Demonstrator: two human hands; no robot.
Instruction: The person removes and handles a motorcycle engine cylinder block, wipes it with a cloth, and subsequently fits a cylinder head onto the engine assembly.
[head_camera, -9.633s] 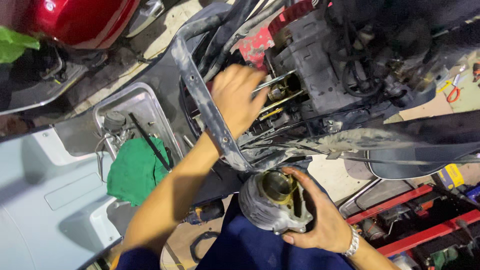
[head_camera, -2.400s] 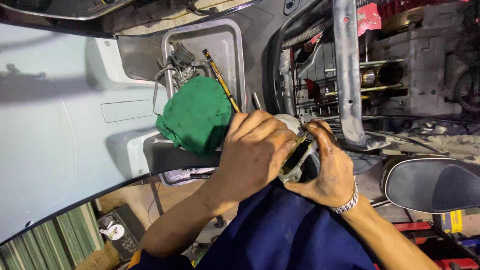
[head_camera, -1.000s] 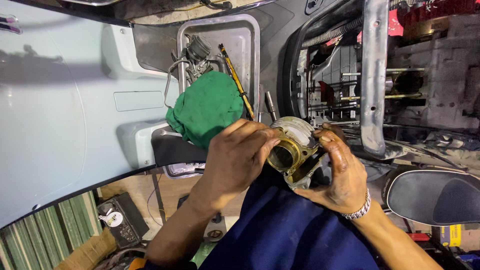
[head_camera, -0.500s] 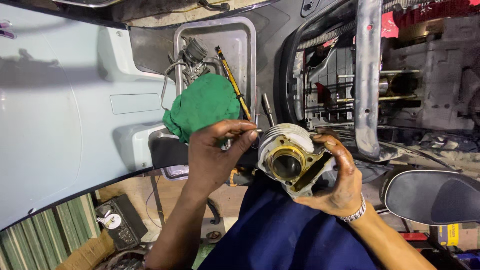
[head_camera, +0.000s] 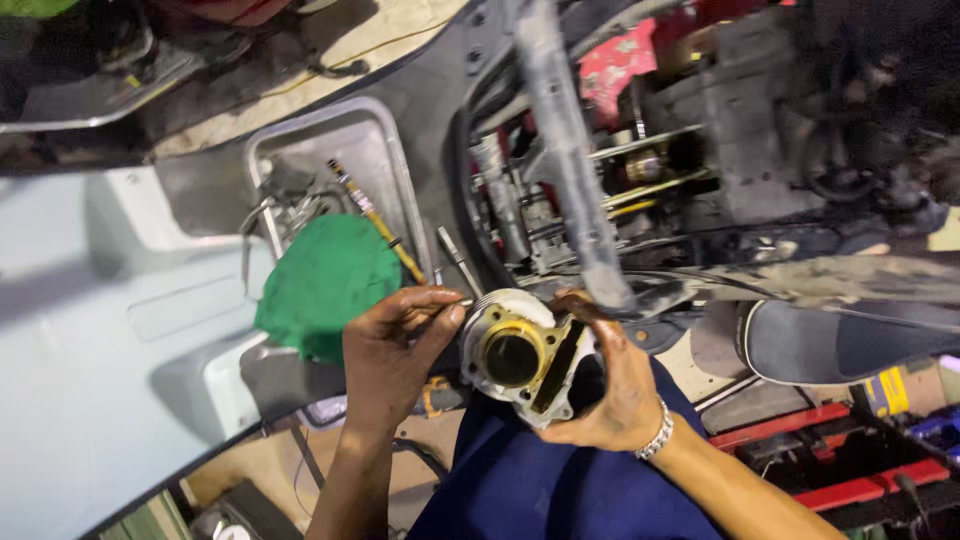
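Note:
A finned metal engine cylinder (head_camera: 520, 350) with a brass-coloured bore ring faces me, held above my lap. My right hand (head_camera: 612, 385) wraps round its right side and underside and grips it. My left hand (head_camera: 392, 345) is at the cylinder's left edge, fingers pinched on a thin metal tool or pin (head_camera: 452, 302) that touches the rim. A bracelet sits on my right wrist. The stripped scooter engine (head_camera: 640, 170) with bare studs is just beyond.
A metal tray (head_camera: 335, 160) holds a green rag (head_camera: 328, 285), a yellow-handled screwdriver (head_camera: 378, 220) and small parts. A pale blue body panel (head_camera: 90, 360) fills the left. A grey frame tube (head_camera: 560, 150) crosses above; a dark seat (head_camera: 850, 335) and red tool rack (head_camera: 830, 460) lie right.
The view has swung so the tray and rag sit farther left. My left hand came off the cylinder's face and now pinches at its left rim, exposing the bore. Right hand keeps its grip.

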